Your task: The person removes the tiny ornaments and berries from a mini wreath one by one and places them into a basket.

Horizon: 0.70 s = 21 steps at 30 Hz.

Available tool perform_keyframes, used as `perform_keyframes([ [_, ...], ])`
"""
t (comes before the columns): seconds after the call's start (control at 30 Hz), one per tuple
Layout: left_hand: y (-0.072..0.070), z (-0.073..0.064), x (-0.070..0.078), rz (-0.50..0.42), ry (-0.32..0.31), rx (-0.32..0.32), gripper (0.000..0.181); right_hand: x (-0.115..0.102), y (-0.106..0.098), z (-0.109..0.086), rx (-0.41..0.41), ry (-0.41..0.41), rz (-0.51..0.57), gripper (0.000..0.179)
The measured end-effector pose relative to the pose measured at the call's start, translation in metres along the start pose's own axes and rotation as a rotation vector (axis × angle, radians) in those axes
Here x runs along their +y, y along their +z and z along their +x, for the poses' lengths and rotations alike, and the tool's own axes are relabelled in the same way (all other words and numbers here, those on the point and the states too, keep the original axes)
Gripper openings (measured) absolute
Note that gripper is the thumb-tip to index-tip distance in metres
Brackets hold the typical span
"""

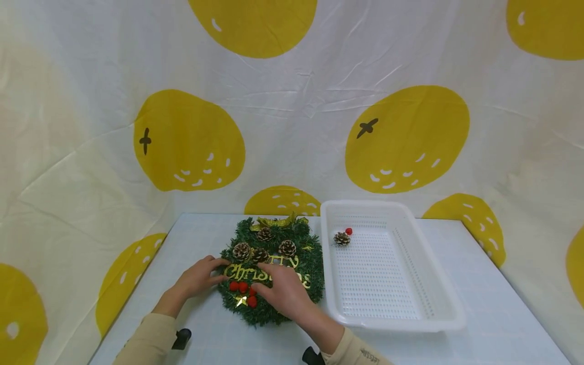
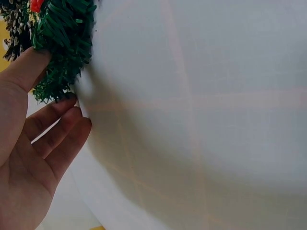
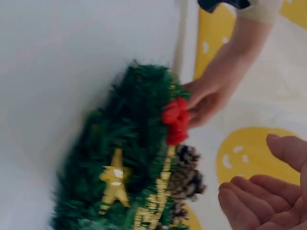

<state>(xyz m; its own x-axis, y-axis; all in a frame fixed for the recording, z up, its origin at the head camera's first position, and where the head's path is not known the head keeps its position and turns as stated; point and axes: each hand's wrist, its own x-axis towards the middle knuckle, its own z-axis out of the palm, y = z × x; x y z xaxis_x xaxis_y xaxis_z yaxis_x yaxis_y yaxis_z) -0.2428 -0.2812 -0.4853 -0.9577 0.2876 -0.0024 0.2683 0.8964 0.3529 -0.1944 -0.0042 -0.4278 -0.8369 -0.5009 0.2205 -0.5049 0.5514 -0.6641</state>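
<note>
A green Christmas wreath point(image 1: 316, 261) lies on the table, with gold "Christmas" lettering point(image 1: 233, 272) across it. Pine cones point(image 1: 241, 251), red berries point(image 1: 243, 287), a gold star point(image 3: 115, 177) and a gold ribbon point(image 1: 274, 222) decorate it. At its left edge, my left hand point(image 1: 196, 279) pinches the greenery point(image 2: 67, 43), thumb above and fingers at the underside in the left wrist view. Over the lettering and beside the berries is my right hand point(image 1: 287, 293). Its thumb and fingers are spread apart and hold nothing in the right wrist view. My right hand hides part of the lettering in the head view.
Close to the wreath's right side stands a white plastic basket point(image 1: 329, 274). A loose pine cone point(image 1: 341, 239) and a small red ball point(image 1: 349, 231) lie in its far left corner. A patterned curtain point(image 1: 292, 142) hangs behind the table point(image 1: 205, 329).
</note>
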Motion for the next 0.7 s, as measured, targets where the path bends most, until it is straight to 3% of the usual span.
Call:
perform_keyframes([
  [0.43,0.002,0.0,-0.003,-0.001,-0.016,0.002,0.041,0.027,0.029,0.007,-0.056,-0.042,-0.009,0.04],
  [0.7,0.0,0.0,0.0,0.003,-0.004,0.008,0.041,0.036,0.04,0.011,-0.06,-0.071,-0.112,0.036],
])
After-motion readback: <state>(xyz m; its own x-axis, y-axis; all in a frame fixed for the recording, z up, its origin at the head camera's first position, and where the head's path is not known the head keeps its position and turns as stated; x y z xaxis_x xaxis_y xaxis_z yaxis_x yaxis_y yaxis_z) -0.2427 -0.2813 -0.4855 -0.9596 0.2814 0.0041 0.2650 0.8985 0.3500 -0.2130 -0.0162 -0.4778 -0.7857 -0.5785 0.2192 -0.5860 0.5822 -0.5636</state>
